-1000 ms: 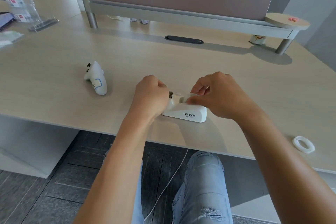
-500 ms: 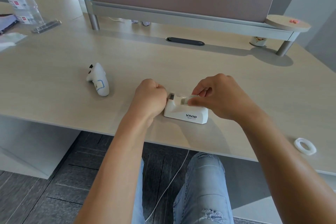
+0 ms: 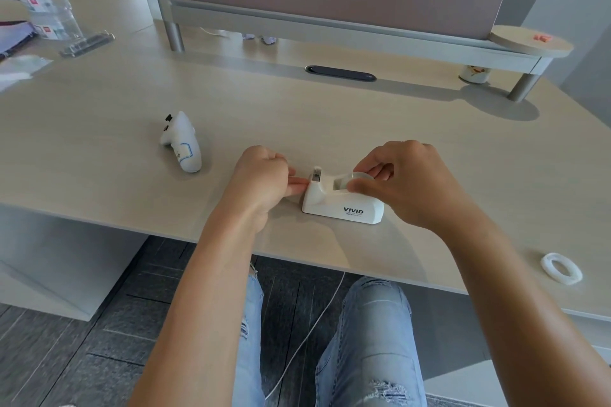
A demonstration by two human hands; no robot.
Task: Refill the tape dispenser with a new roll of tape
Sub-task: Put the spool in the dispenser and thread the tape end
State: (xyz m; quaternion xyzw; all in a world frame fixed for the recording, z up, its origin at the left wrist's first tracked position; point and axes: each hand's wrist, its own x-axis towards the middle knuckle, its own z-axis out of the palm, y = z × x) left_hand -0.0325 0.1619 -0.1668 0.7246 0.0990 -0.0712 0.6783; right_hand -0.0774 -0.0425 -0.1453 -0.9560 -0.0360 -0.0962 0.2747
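A white tape dispenser [image 3: 344, 206] marked VIVID stands near the desk's front edge, cutter end to the left. A clear tape roll [image 3: 360, 176] sits in its cradle, and my right hand [image 3: 408, 183] grips that roll from above with thumb and fingers. My left hand [image 3: 264, 180] is just left of the cutter, fingers pinched together at the tape's loose end, which is too thin to see clearly. A white empty tape core [image 3: 561, 268] lies flat on the desk at the far right.
A white handheld controller [image 3: 182, 142] lies left of my hands. A raised shelf [image 3: 330, 21] on metal legs runs along the back, with a small cup [image 3: 473, 73] under it. Clear plastic items [image 3: 49, 10] stand at the far left. A white cable [image 3: 304, 337] hangs below the desk.
My left hand has drawn away to the left of the cutter, fingers now pinched outward. My right hand has shifted right, uncovering more of the dispenser and the roll.
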